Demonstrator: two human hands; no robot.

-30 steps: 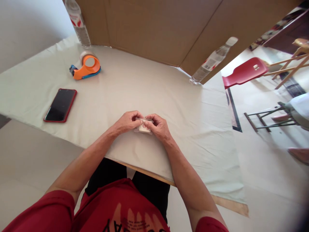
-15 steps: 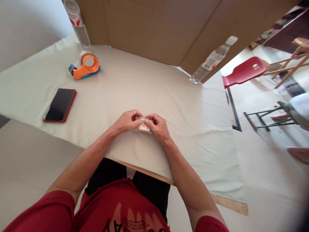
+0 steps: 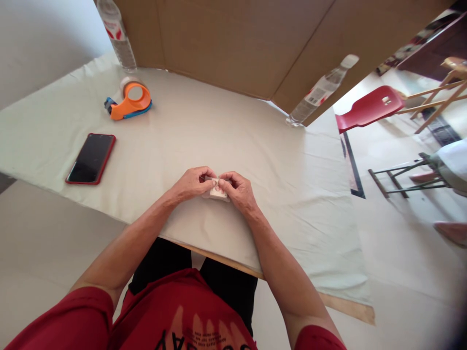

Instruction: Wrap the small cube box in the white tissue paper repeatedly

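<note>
Near the table's front edge, a small white box-like packet with reddish marks and what looks like clear wrapping lies between my hands. My left hand grips its left side, thumb on the top face. From the right, my right hand pinches it too, its thumb close to the left one. Fingers cover the packet's far side and much of its top, so I cannot make out its exact kind.
A phone in a red case and an orange tape dispenser lie to the left. One water bottle stands far left, another bottle at right. Behind is a cardboard panel. Beyond the table are a red chair and a person's foot.
</note>
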